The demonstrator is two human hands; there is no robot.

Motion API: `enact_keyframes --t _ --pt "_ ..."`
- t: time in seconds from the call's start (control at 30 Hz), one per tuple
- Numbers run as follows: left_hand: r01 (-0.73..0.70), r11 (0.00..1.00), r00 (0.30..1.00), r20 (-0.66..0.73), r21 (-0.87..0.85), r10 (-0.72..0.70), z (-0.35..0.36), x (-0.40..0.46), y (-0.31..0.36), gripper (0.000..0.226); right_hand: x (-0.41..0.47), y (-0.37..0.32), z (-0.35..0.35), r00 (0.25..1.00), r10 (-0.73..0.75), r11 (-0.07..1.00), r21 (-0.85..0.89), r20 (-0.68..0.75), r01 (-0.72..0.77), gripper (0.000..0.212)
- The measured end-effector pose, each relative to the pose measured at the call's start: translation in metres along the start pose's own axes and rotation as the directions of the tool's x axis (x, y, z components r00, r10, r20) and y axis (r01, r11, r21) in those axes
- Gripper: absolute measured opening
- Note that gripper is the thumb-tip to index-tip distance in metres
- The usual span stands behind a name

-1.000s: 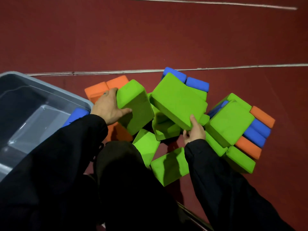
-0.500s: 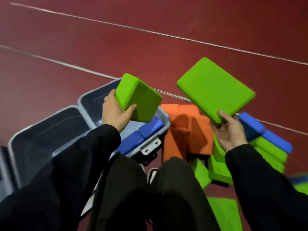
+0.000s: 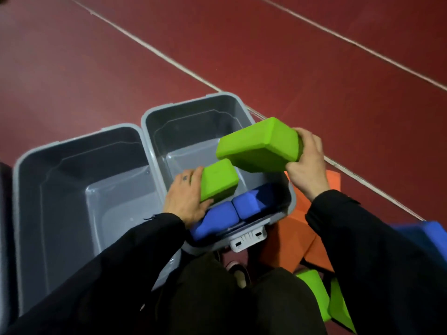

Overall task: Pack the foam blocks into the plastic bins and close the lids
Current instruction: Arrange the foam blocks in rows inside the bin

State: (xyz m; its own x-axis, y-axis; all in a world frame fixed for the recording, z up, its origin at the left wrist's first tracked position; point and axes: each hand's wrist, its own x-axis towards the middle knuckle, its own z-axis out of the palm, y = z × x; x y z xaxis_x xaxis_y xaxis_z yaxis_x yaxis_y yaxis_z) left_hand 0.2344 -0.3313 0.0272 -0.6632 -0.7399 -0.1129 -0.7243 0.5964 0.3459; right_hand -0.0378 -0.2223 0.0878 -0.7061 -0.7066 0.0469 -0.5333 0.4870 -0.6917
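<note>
Nearest the person's dark-trousered knees, the right-hand grey plastic bin [image 3: 246, 112] served as the landmark. Two blue foam blocks [image 3: 251, 201] lay against its near wall, as they had half a second before. Above them the left hand [image 3: 186, 199], fingers curled around a small green foam block [image 3: 217, 180], had dropped from above the bin's rim to inside it. The right hand [image 3: 307, 160] gripped the end of a large green foam block [image 3: 258, 146], which had swung in from the bin's right to over its opening. Orange foam blocks [image 3: 290, 238] sat on the red floor [image 3: 314, 68] right of the bin; an empty grey plastic bin [image 3: 72, 141] touched its left side.
</note>
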Motion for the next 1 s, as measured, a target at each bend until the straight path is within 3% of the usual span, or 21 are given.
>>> enact_keyframes --t 0.3,0.4,0.5,0.67,0.8,0.9,1.0 --pt "0.06 0.981 0.987 0.139 0.184 -0.086 0.054 0.014 -0.023 0.104 0.025 0.024 0.05 0.92 -0.111 0.912 -0.33 0.377 0.245 0.091" --pt "0.037 0.974 0.987 0.142 0.223 -0.07 0.06 0.02 -0.029 0.095 0.03 0.024 0.071 0.867 -0.189 0.83 -0.396 0.462 0.392 0.088" --pt "0.021 0.959 0.981 0.179 0.281 -0.074 0.067 0.021 -0.028 0.084 0.033 0.027 0.091 0.828 -0.174 0.787 -0.43 0.533 0.442 0.085" --pt "-0.009 0.96 0.963 0.263 0.279 -0.067 0.078 0.026 -0.029 0.087 0.04 0.051 0.099 0.803 -0.117 0.723 -0.504 0.584 0.472 0.093" --pt "0.0 0.967 0.97 0.234 0.255 -0.062 0.084 0.026 -0.03 0.076 0.035 0.059 0.105 0.749 -0.082 0.592 -0.572 0.658 0.567 0.083" --pt "-0.017 0.959 0.982 0.186 0.283 -0.038 0.086 0.02 -0.025 0.072 0.024 0.06 0.118 0.757 -0.081 0.515 -0.623 0.648 0.589 0.083" --pt "-0.029 0.964 0.969 0.245 0.263 -0.037 0.088 0.023 -0.022 0.078 0.018 0.06 0.138 0.793 -0.045 0.549 -0.648 0.608 0.527 0.077"
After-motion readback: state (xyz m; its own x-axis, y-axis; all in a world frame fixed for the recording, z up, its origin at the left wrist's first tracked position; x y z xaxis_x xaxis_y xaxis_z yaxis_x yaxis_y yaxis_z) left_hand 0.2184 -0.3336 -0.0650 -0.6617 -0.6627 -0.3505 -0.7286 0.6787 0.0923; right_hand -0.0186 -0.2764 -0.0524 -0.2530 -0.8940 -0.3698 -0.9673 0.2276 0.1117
